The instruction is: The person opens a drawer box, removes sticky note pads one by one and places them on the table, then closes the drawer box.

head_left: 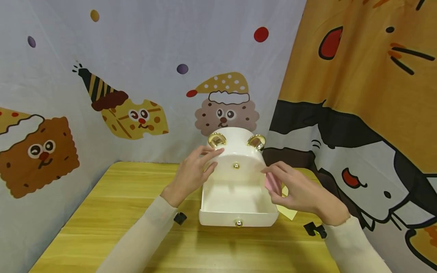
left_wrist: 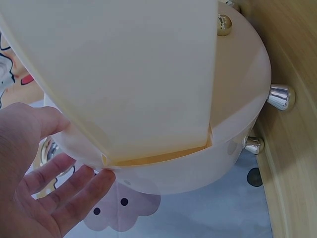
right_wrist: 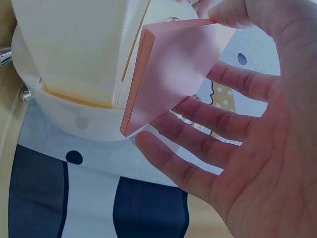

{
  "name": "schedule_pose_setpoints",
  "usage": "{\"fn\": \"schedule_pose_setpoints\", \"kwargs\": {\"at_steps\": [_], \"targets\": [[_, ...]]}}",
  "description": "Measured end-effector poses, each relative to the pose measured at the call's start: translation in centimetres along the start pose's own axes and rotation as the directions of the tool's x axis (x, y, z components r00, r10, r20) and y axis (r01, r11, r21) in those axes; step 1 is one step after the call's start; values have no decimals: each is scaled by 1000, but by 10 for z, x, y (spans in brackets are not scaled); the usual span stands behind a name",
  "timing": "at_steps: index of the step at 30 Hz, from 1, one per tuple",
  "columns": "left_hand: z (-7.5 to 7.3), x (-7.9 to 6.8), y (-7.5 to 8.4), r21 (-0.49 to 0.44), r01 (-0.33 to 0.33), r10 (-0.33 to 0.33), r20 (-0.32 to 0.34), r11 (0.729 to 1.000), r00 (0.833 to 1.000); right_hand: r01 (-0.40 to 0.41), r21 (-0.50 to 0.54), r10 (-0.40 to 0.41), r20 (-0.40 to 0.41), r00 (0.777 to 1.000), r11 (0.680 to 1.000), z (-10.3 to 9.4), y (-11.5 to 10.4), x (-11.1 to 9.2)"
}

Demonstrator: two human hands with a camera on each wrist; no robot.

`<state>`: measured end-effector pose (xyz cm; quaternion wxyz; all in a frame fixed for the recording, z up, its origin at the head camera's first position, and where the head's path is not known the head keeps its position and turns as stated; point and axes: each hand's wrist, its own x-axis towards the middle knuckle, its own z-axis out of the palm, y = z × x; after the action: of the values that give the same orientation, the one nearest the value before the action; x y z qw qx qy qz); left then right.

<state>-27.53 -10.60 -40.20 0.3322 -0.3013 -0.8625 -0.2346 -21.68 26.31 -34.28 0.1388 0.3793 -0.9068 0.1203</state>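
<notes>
A cream-white rounded box [head_left: 233,146] with two gold ear-like rings stands on the table, its lower drawer [head_left: 239,218] pulled out toward me. Inside, the drawer's bare floor shows. My left hand [head_left: 191,170] is at the box's left side, fingers loosely spread; in the left wrist view its fingertips [left_wrist: 106,178] lie at the curved body beside the drawer. To the right of the drawer, my right hand [head_left: 300,191] pinches a pink sticky-note pad [right_wrist: 173,69] between thumb and fingers. The pad is tilted, at about the drawer's right wall.
Yellow paper [head_left: 288,212] lies on the wooden table [head_left: 119,212] right of the drawer, partly hidden by the right hand. Small black pieces [head_left: 179,218] sit near both wrists. A printed cloth [head_left: 146,45] hangs behind the box and along the right side.
</notes>
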Motion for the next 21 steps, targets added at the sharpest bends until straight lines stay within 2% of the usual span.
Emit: {"fn": "schedule_pose_setpoints", "kwargs": {"at_steps": [13,21], "targets": [[0,0,1,0,-2,2,-7,1000,1000,-109,16,108,40,993,994,2,10,-18],[-1,1,2,-1,-11,11,-16,1000,1000,-123,30,122,29,992,992,2,18,-29]]}}
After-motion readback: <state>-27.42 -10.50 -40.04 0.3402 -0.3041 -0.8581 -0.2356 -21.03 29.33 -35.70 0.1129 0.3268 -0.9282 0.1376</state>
